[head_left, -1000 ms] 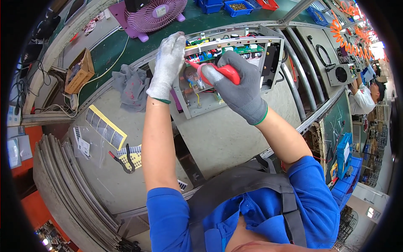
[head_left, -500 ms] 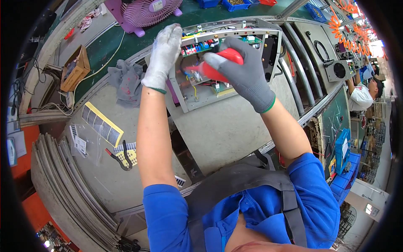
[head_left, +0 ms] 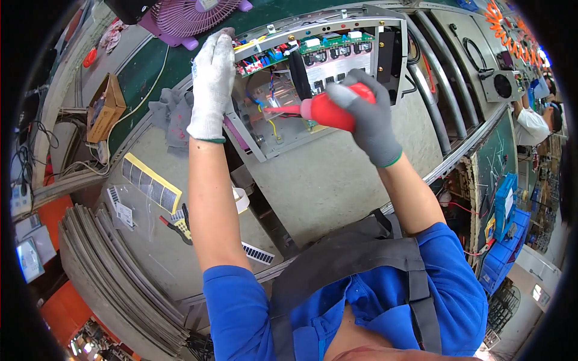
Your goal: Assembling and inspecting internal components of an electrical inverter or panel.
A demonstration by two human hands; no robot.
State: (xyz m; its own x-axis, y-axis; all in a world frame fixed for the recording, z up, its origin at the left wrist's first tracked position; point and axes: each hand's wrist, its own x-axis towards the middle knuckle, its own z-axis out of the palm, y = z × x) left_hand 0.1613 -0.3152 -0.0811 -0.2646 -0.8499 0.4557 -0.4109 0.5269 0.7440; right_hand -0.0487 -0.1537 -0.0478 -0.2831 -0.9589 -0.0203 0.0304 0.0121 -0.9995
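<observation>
Blue short-sleeved shirt, grey apron straps — white glove (head_left: pixel 212 84) left, grey green-cuffed glove (head_left: pixel 370 123) right.

— Any packages or labels on the bench (head_left: pixel 337 186)?
— An open brown cardboard box (head_left: pixel 103 108) far left; a yellow-edged label sheet (head_left: pixel 150 183) nearer; small white barcode stickers (head_left: pixel 123 210) beside it.
— Screens?
— One small screen (head_left: pixel 27 259) at the left edge.

The open grey sheet-metal chassis (head_left: pixel 283 129) looks matt, with glossy green circuit boards (head_left: pixel 337 43) inside. A smooth, shiny red plastic screwdriver handle (head_left: pixel 328 111) sits in the grey knitted-cloth-gloved right hand (head_left: pixel 370 120). The left hand (head_left: pixel 212 84) wears a white, rough-knit cloth glove.
</observation>
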